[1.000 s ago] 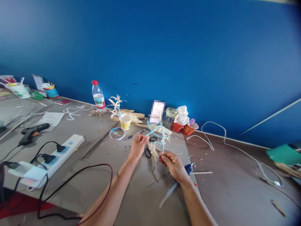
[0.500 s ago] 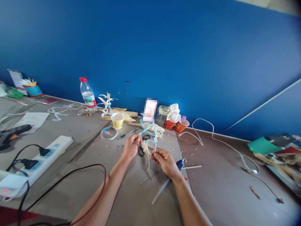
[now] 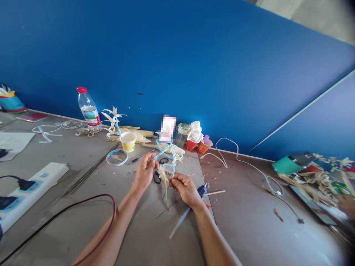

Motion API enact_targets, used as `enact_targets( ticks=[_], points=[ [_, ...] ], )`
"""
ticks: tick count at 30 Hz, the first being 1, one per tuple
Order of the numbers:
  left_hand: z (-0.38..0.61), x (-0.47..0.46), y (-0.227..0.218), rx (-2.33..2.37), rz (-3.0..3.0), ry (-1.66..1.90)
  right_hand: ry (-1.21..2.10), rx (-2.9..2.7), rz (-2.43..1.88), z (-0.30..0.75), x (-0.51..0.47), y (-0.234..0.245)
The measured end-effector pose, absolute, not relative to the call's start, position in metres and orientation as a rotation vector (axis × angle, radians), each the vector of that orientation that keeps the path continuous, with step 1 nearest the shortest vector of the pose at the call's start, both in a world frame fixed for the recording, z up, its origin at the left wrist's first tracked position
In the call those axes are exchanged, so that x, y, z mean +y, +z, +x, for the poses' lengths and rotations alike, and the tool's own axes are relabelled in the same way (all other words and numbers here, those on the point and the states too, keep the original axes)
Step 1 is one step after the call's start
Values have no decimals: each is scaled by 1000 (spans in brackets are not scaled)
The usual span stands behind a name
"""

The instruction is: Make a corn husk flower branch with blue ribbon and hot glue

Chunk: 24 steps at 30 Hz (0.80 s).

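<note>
Head view: the blue-wrapped stem (image 3: 173,159) stands up from the right hand (image 3: 184,188), slightly above the grey tabletop (image 3: 152,236) and between the two hands. Thumb and fingertips of that hand are closed on the stem's lower end. The left hand (image 3: 145,170) pinches a loose blue ribbon (image 3: 163,150), which runs up and across toward the stem.

The stem looks very light and thin, probably wiry enough to stay upright yet easy to bend. Low on the wrapped part seems the sound place to hold, with a gentle fingertip pinch. The ribbon looks limp and perhaps a little slick, best taken near its end and kept lightly taut. Small pale petals on the stem look papery and likely to crack or tear, so fingers should stay off them. A dried husk flower (image 3: 163,181) hangs between the hands, its long tip pointing down; whether it joins the stem cannot be told. It, too, looks brittle.

Just behind it lie the black handles of the scissors (image 3: 156,177). Beside the right wrist is a blue glue gun (image 3: 202,190). Farther off are a roll of tape (image 3: 117,157), a yellow cup (image 3: 128,142) and a water bottle (image 3: 88,111).
</note>
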<state>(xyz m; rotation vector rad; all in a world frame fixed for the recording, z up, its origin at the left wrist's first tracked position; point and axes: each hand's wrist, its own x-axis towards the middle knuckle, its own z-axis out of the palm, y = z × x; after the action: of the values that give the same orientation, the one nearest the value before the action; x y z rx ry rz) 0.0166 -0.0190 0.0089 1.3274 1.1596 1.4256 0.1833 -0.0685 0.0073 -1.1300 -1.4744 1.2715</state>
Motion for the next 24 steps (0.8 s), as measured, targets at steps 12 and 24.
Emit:
enact_targets(
  ticks=[12, 24],
  points=[
    [21, -33, 27, 896, 1224, 1294, 1289, -1450, -1121, 182, -69, 7],
    [21, -28, 15, 892, 1319, 1146, 1032, -1537, -1141, 191, -71, 15]
  ],
)
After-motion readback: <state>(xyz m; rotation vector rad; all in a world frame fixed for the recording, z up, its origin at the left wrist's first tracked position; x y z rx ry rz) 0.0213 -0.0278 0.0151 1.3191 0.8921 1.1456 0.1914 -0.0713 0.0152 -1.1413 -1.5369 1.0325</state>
